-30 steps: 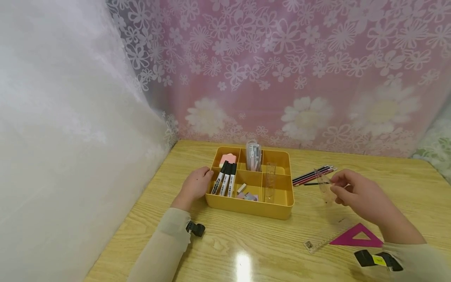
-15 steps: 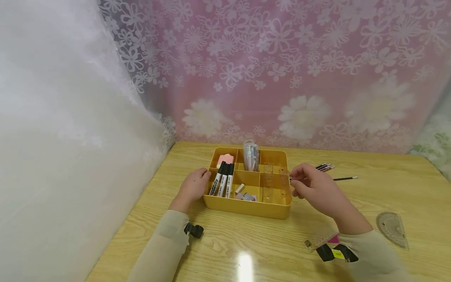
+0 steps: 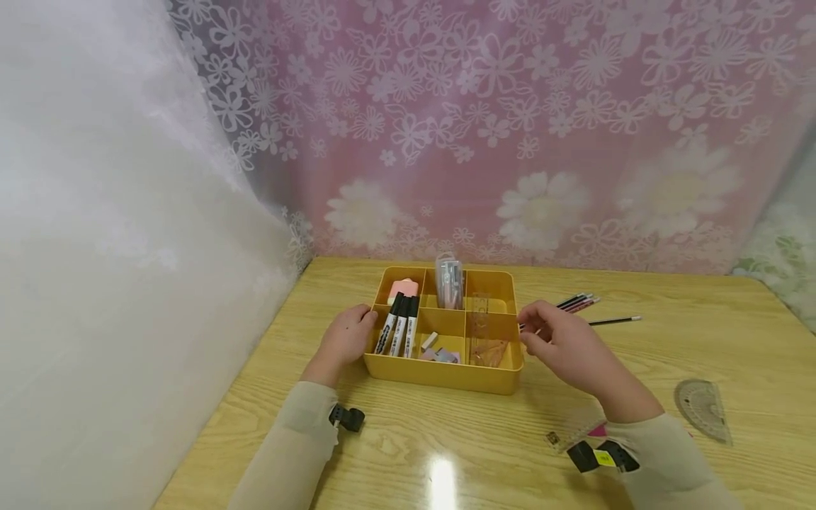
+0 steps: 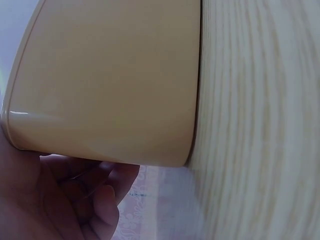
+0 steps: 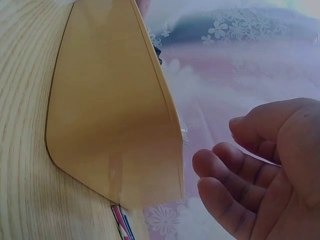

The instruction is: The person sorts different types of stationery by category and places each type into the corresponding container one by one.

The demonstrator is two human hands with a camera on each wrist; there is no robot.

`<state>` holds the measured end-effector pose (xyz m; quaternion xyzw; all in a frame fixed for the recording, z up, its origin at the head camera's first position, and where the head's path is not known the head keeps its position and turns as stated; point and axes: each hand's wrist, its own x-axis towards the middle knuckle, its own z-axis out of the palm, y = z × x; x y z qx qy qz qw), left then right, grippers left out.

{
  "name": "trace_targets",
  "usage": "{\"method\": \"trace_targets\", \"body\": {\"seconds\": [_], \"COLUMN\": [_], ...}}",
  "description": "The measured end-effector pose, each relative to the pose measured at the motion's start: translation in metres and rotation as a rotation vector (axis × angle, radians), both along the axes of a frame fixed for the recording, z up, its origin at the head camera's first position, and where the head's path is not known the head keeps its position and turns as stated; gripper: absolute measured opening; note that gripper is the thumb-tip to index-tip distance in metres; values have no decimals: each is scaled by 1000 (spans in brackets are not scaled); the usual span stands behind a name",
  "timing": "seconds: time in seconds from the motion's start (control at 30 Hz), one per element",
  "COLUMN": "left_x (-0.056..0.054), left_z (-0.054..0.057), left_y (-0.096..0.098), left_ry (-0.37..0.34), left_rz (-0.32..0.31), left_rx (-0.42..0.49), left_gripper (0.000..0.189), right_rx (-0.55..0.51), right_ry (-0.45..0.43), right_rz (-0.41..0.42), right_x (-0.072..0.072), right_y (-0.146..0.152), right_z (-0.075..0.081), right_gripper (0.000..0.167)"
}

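Observation:
A yellow divided organizer box [image 3: 440, 375] stands on the table. My left hand [image 3: 344, 336] grips its left wall at the rim; in the left wrist view, loosely curled fingers [image 4: 105, 200] lie along the outer wall. My right hand [image 3: 564, 347] hovers just beyond the right wall, holding nothing, its fingers [image 5: 225, 200] relaxed and apart from the box in the right wrist view. Inside the front right compartment lies a clear orange-tinted triangular set square [image 3: 489, 352]. A clear ruler [image 3: 479, 319] leans across the divider there.
Markers [image 3: 398, 326], erasers [image 3: 440, 354], a pink item [image 3: 404, 289] and a clear case [image 3: 450, 283] occupy other compartments. Pencils [image 3: 576, 303] lie right of the box. A protractor [image 3: 703, 409], another ruler [image 3: 561, 437] and a partly hidden magenta set square [image 3: 598, 431] lie nearer.
My right hand brought the clear set square left to the box and let it go; it now lies in the front right compartment. My left hand has stayed on the box.

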<state>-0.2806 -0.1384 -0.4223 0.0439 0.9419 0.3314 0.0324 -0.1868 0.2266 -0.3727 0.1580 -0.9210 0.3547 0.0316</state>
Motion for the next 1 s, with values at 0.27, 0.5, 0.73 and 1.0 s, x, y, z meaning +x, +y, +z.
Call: {"method": "trace_targets", "body": {"seconds": [0.27,0.5,0.73,1.0], "left_x": [0,-2,-1,-1], "left_z": [-2,-6,-6,-5], "left_y": [0,1,3,0], "left_ry": [-6,-6,-18,-2], "left_rz": [-8,-8,-2,1], "left_rx": [4,0,2,1], "left_gripper": [43,45,46,44], "right_rx": [65,131,228,381], "right_ry": [11,-24,-130,-299], "right_rz": [-18,-61,-116,-164], "right_x": [1,4,12,15], "right_y": [14,44,94,184], "right_z": [3,4,-10,-35], "right_gripper": [18,22,38,56]}}
